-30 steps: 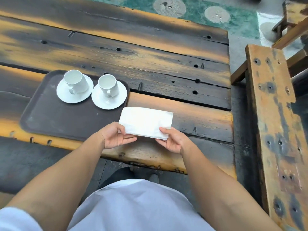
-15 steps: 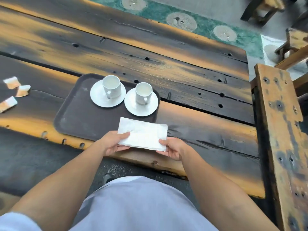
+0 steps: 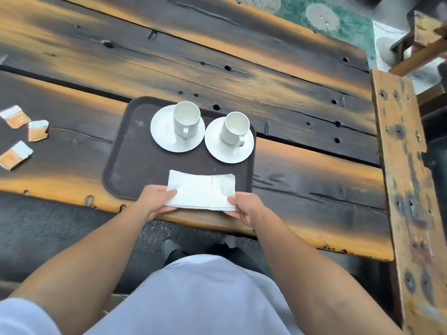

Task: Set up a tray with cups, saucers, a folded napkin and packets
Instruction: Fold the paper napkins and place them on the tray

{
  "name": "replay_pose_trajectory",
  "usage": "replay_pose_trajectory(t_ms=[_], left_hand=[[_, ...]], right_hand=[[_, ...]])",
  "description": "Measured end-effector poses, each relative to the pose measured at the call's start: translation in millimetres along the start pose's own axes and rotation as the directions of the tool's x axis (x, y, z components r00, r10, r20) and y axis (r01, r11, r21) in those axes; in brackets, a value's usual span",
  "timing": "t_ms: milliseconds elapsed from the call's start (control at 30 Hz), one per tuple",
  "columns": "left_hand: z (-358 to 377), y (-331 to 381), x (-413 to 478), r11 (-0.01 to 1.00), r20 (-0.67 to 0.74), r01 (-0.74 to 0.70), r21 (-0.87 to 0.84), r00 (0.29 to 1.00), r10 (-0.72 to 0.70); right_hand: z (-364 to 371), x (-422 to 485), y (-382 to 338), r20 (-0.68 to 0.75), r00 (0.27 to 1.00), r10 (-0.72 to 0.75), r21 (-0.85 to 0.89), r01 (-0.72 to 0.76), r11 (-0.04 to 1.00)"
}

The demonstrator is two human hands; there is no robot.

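Folded white rectangular paper napkin (image 3: 200, 189) across the near right part of a dark brown rectangular plastic tray (image 3: 135, 165), its near long edge reaching past the tray's near rim. Hard to tell whether resting on the tray or held just above it. Pinched at the left short end by the left hand (image 3: 152, 204), thumb on top, the other fingers curled beneath. Pinched likewise at the near right corner by the right hand (image 3: 244, 209), thumb on top, fingers under. On the tray's far right part, a round white ceramic left saucer (image 3: 162, 131) bearing an upright white ceramic left cup (image 3: 186, 118). Just beside it, against the tray's right rim, a matching right saucer (image 3: 217, 148) with an upright right cup (image 3: 235, 128). Both handles turned toward the tray's near side. Well left of the tray, three small orange-and-white paper packets (image 3: 15, 116) (image 3: 37, 130) (image 3: 14, 154), flat and apart from one another. Beneath the tray, a table (image 3: 302, 93) of dark, orange-streaked weathered wooden planks. Well right of the tray, a worn wooden bench (image 3: 406, 189) in the same colours. Far beyond the tray, a green patterned rug (image 3: 350, 18). Nearer than the tray, bare forearms and a pale garment (image 3: 205, 298).
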State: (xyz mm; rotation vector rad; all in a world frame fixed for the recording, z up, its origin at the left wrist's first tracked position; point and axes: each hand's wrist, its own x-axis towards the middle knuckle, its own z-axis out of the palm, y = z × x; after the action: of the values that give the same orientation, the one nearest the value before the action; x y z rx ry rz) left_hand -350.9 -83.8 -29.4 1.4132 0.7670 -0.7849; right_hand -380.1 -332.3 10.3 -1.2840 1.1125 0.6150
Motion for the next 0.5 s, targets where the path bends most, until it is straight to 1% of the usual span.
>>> replay_pose_trajectory(t_ms=[100, 200, 333, 433, 500], left_hand=[[2.3, 2.1, 6.0, 1.0, -0.023, 0.005, 0.009, 1.0, -0.004], [4.7, 8.3, 8.5, 1.0, -0.083, -0.026, 0.003, 0.996, 0.026], [3.0, 14.1, 11.9, 0.997, -0.24, -0.064, 0.034, 0.968, 0.071], [2.3, 17.8, 17.6, 0.995, -0.346, -0.058, 0.082, 0.935, 0.083], [2.7, 17.6, 21.3, 0.995, -0.391, -0.053, 0.085, 0.917, 0.082]], right_hand=[[-2.0, 8.6, -7.2, -0.022, 1.0, 0.003, -0.06, -0.004, 0.998], [-2.7, 20.3, -14.2, -0.023, 1.0, -0.016, -0.107, 0.013, 0.994], [1.3, 33.5, -21.0, -0.002, 1.0, -0.019, -0.175, 0.018, 0.984], [1.6, 43.9, -25.0, 0.02, 1.0, -0.019, -0.258, 0.024, 0.966], [1.9, 47.5, -27.1, 0.04, 0.999, -0.019, -0.283, 0.03, 0.959]])
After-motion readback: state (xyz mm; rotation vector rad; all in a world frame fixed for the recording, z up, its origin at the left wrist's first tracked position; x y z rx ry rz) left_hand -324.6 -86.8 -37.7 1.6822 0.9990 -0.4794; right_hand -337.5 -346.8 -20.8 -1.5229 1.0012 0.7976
